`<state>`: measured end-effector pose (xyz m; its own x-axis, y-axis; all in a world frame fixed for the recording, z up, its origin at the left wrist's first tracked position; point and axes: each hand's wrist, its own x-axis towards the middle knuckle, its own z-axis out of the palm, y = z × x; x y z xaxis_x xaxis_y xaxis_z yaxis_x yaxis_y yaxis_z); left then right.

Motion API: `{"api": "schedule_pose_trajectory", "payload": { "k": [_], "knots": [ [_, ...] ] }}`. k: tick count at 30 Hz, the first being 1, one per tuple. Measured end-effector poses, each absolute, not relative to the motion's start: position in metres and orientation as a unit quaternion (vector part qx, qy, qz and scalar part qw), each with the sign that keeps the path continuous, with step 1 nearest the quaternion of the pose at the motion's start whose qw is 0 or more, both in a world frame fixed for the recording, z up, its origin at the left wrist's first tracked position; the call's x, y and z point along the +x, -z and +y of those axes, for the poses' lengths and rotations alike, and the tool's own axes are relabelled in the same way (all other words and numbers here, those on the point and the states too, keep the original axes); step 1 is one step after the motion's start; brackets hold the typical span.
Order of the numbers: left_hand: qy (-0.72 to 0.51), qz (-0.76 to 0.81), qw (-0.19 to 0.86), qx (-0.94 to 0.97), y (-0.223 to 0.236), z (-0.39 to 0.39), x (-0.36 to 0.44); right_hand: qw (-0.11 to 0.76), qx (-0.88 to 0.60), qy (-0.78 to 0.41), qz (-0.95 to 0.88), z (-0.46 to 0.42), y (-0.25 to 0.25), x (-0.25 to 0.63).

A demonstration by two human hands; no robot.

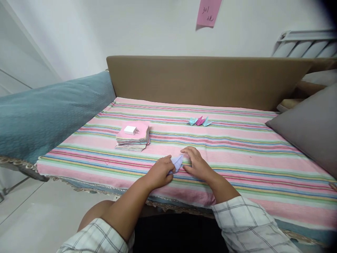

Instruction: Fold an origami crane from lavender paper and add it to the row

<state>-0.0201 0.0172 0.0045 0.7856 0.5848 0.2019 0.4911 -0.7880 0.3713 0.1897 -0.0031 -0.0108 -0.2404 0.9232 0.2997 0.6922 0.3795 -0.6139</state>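
Note:
A folded piece of lavender paper [177,162] lies low over the striped sheet, its narrow point turned up and to the right. My left hand [159,173] grips its left side, fingers over it and thumb near the lower edge. To the right of the paper is my right hand [198,164], thumb and fingers apart and curved around the pointed end. Its fingertips are close to that point; whether they touch it I cannot tell. Further back sit several small folded paper figures [200,121], light blue and magenta, in a row.
Left of the hands, a stack of square paper [133,142] carries a white plug adapter [130,130]. The striped sheet [237,154] covers the couch seat. A brown backrest [195,80], blue armrest [58,109] and grey cushion [313,130] surround it. A pink note [208,13] hangs on the wall.

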Motion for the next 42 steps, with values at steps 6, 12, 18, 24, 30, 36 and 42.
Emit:
{"api": "schedule_pose_trajectory", "payload": {
  "k": [6, 12, 18, 24, 30, 36, 42],
  "knots": [
    [-0.139, 0.263, 0.156, 0.942, -0.008, 0.029, -0.023, 0.276, -0.443, -0.129, -0.843, 0.0, 0.007, 0.194],
    [-0.117, 0.283, 0.151, 0.94, -0.009, 0.033, -0.023, 0.263, -0.443, -0.218, -0.829, -0.002, 0.003, 0.203],
    [-0.105, 0.288, 0.133, 0.942, -0.007, 0.034, -0.023, 0.247, -0.446, -0.321, -0.798, -0.001, 0.005, 0.208],
    [-0.112, 0.281, 0.14, 0.943, -0.007, 0.034, -0.022, 0.261, -0.447, -0.386, -0.764, 0.001, 0.004, 0.212],
    [-0.119, 0.297, 0.125, 0.939, -0.004, 0.036, -0.018, 0.277, -0.468, -0.39, -0.743, 0.001, 0.004, 0.214],
    [-0.13, 0.301, 0.13, 0.936, 0.002, 0.037, -0.018, 0.28, -0.474, -0.386, -0.74, 0.003, 0.005, 0.218],
    [-0.144, 0.32, 0.122, 0.928, 0.003, 0.035, -0.016, 0.24, -0.486, -0.373, -0.753, 0.003, 0.004, 0.217]
  ]
}}
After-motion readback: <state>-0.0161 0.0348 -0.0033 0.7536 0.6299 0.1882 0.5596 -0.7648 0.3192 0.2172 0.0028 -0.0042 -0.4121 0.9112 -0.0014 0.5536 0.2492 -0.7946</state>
